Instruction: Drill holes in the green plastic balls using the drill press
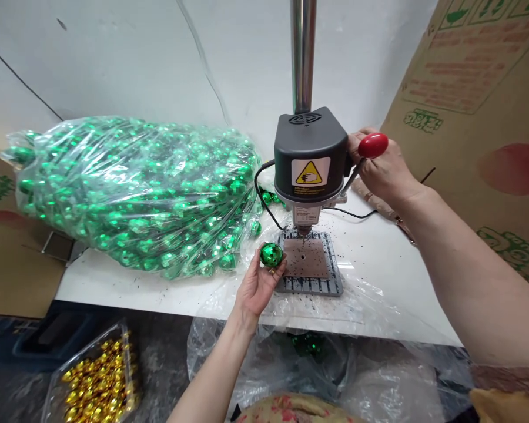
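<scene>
A shiny green faceted ball (271, 254) rests in the fingers of my left hand (259, 285), at the left edge of the drill press base (335, 285). On that base lies a brown board (312, 265) with a small dark hole, below the drill chuck (305, 230). My right hand (385, 167) is closed around the feed lever beside its red knob (373, 145), against the right side of the black motor housing (311, 138). Some of its fingers are hidden by the knob and housing. Dark shavings are scattered over the base and board.
A large clear bag (136, 194) of green balls lies left on the white table (127, 296). Cardboard boxes (467, 135) flank both sides. Below at left is a clear bin (127, 352) of gold balls. Plastic sheeting (229, 341) hangs over the front edge.
</scene>
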{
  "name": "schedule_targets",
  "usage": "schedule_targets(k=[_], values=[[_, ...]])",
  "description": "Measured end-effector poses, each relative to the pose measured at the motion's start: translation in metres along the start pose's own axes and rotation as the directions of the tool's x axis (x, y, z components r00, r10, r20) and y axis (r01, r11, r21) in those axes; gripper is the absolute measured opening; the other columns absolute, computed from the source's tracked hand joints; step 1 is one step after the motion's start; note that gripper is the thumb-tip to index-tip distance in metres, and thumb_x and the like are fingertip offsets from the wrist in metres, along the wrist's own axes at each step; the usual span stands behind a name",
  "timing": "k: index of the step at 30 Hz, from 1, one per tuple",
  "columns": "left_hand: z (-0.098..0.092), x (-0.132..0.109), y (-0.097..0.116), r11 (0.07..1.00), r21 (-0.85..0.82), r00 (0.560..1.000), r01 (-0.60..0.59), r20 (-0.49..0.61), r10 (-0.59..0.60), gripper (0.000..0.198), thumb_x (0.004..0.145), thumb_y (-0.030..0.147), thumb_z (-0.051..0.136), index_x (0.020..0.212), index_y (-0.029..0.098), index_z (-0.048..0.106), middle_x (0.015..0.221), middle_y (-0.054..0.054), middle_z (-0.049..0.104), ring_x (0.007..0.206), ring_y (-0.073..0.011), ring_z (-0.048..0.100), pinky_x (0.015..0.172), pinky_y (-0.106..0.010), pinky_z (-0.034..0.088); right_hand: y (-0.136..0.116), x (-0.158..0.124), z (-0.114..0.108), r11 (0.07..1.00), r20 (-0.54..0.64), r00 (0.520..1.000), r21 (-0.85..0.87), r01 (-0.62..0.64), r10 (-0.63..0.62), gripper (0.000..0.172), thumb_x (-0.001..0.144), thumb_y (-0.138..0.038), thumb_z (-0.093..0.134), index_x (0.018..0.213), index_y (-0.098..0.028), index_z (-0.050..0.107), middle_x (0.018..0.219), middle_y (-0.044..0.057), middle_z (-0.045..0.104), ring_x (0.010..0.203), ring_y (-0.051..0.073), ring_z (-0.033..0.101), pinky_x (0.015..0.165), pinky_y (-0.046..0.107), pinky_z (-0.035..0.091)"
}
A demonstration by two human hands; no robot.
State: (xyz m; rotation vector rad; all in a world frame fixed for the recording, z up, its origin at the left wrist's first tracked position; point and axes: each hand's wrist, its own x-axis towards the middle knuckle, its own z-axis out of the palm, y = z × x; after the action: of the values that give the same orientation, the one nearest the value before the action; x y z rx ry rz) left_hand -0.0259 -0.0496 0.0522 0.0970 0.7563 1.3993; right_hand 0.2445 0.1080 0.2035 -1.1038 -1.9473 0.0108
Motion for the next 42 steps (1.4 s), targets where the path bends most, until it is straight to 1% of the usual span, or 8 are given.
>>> schedule_targets(k=[5, 11, 15, 20, 28, 36, 39, 42], values=[[-0.001, -0.002, 0.004, 0.998, 0.056, 1.000, -0.008, 0.011, 0.007, 0.018, 0.101, 0.027, 0.064, 0.115, 0.016, 0.066, 0.100, -0.011, 0.080, 0.089, -0.0215, 0.079, 0.078, -0.031, 0.066, -0.005, 0.000, -0.004, 0.995, 0.041, 0.995, -0.019, -0.094, 0.095, 0.054, 0.099, -0.068, 0.032, 0.085, -0.024, 0.060, 0.099, 0.007, 0.057, 0.081, 0.015, 0.049, 0.084, 0.037, 0.046], [-0.002, -0.007, 0.011, 0.989, 0.144, 0.999, 0.017, 0.030, -0.022, 0.028, 0.102, 0.039, 0.060, 0.103, 0.012, 0.067, 0.091, -0.015, 0.079, 0.064, -0.0162, 0.072, 0.058, -0.023, 0.059, -0.004, 0.000, -0.003, 0.993, 0.028, 0.993, 0.014, -0.115, 0.115, 0.057, 0.099, -0.069, 0.031, 0.086, -0.023, 0.061, 0.102, 0.008, 0.061, 0.086, 0.016, 0.053, 0.088, 0.037, 0.047], [0.007, 0.003, 0.016, 0.980, 0.196, 0.995, 0.043, 0.075, -0.058, 0.028, 0.100, 0.037, 0.059, 0.102, 0.011, 0.068, 0.093, -0.016, 0.079, 0.068, -0.0180, 0.073, 0.063, -0.027, 0.061, 0.000, 0.001, -0.001, 0.994, 0.023, 0.994, 0.029, -0.103, 0.103, 0.063, 0.095, -0.076, 0.031, 0.084, -0.023, 0.064, 0.105, 0.009, 0.064, 0.091, 0.017, 0.057, 0.090, 0.038, 0.048], [0.028, 0.041, 0.029, 0.972, 0.225, 0.990, 0.064, 0.110, -0.090, 0.031, 0.102, 0.038, 0.054, 0.104, 0.011, 0.069, 0.093, -0.017, 0.078, 0.073, -0.0194, 0.072, 0.064, -0.028, 0.060, 0.001, 0.000, 0.003, 0.994, -0.014, 0.995, 0.048, -0.095, 0.095, 0.067, 0.095, -0.079, 0.029, 0.085, -0.024, 0.066, 0.096, 0.008, 0.062, 0.089, 0.018, 0.057, 0.089, 0.039, 0.048], [0.040, 0.092, 0.027, 0.984, 0.177, 1.000, -0.015, 0.008, 0.014, 0.024, 0.101, 0.034, 0.057, 0.095, 0.013, 0.066, 0.088, -0.012, 0.073, 0.073, -0.0189, 0.069, 0.064, -0.027, 0.058, -0.001, -0.002, 0.005, 0.990, -0.042, 0.993, 0.086, -0.107, 0.111, 0.065, 0.095, -0.078, 0.032, 0.076, -0.022, 0.060, 0.095, 0.008, 0.062, 0.089, 0.019, 0.062, 0.091, 0.040, 0.051], [0.059, 0.135, 0.037, 0.986, 0.144, 0.995, -0.082, -0.051, 0.090, 0.011, 0.097, 0.029, 0.065, 0.099, 0.018, 0.066, 0.087, -0.005, 0.070, 0.080, -0.0163, 0.067, 0.078, -0.030, 0.060, -0.003, -0.003, 0.005, 0.987, -0.036, 0.991, 0.110, -0.121, 0.126, 0.065, 0.093, -0.079, 0.035, 0.068, -0.021, 0.050, 0.101, 0.009, 0.065, 0.096, 0.020, 0.064, 0.092, 0.040, 0.051], [0.062, 0.137, 0.036, 0.978, 0.184, 0.992, -0.097, -0.065, 0.111, 0.007, 0.096, 0.024, 0.065, 0.096, 0.017, 0.066, 0.088, -0.005, 0.071, 0.084, -0.0171, 0.068, 0.084, -0.034, 0.062, -0.004, -0.002, 0.004, 0.983, -0.036, 0.990, 0.130, -0.129, 0.135, 0.068, 0.092, -0.083, 0.033, 0.068, -0.021, 0.049, 0.101, 0.009, 0.065, 0.097, 0.020, 0.064, 0.091, 0.040, 0.052], [0.054, 0.119, 0.030, 0.952, 0.253, 0.985, -0.172, 0.036, 0.168, 0.007, 0.091, 0.020, 0.071, 0.097, 0.018, 0.068, 0.097, -0.005, 0.073, 0.088, -0.0170, 0.069, 0.087, -0.036, 0.063, -0.003, -0.002, 0.005, 0.981, -0.039, 0.989, 0.143, -0.134, 0.141, 0.069, 0.091, -0.085, 0.033, 0.072, -0.022, 0.053, 0.098, 0.008, 0.065, 0.094, 0.020, 0.063, 0.092, 0.040, 0.051]])
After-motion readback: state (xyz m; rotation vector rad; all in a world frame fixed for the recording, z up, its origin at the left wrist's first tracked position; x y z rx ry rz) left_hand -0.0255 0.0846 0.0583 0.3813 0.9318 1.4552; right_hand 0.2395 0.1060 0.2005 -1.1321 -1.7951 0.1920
